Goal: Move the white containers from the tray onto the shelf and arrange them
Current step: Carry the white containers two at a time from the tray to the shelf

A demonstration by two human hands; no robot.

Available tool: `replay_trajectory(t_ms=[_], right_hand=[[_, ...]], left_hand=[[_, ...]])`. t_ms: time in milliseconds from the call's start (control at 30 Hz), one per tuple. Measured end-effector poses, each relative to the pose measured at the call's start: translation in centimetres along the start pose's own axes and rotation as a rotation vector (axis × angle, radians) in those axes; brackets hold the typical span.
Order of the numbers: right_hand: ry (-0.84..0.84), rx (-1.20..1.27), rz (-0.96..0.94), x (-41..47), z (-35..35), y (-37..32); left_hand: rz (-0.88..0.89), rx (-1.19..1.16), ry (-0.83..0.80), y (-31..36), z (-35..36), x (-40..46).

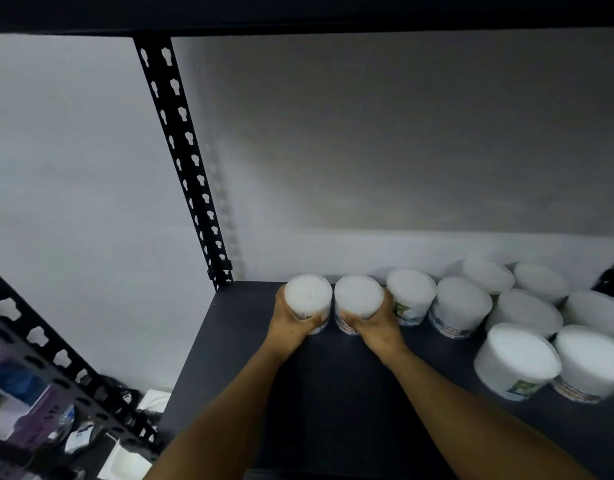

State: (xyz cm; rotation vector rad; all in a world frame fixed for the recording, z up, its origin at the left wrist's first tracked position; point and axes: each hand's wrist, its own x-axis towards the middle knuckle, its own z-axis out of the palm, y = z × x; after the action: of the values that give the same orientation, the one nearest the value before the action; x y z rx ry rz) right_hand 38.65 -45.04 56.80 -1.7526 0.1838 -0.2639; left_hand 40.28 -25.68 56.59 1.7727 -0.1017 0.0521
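You have a white container in each hand: your left hand (289, 323) wraps its fingers and thumb round the left container (309, 299), and your right hand (374, 323) grips the right container (358, 301) the same way. The two stand side by side, touching or nearly so, at the back of the dark shelf (250, 358), close to the wall. Whether their bases already rest on the board or hang just above it cannot be told, since your hands cover the lower walls. Judged from this, you are on the placing step, adding two more to the back row. Just beyond your right grip stands the nearest placed container (411, 294), and past it the rest of the white containers (516, 362) sit in rows running toward the front edge. To the outside of your left grip the board is bare up to the black upright post (191, 168). The tray is not in view. The next move calls for settling both tubs flat, nudging the right one snug against its neighbour, closing the gap between the pair, then opening your fingers straight back without dragging them.
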Motion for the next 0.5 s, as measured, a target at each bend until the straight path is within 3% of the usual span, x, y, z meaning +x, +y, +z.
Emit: replay_trajectory(t_ms=[500], right_hand=[[0.039,-0.023,-0.022,2.7,0.7,0.0]], left_hand=[[-0.01,0.027,-0.031,-0.5,-0.3,2.8]])
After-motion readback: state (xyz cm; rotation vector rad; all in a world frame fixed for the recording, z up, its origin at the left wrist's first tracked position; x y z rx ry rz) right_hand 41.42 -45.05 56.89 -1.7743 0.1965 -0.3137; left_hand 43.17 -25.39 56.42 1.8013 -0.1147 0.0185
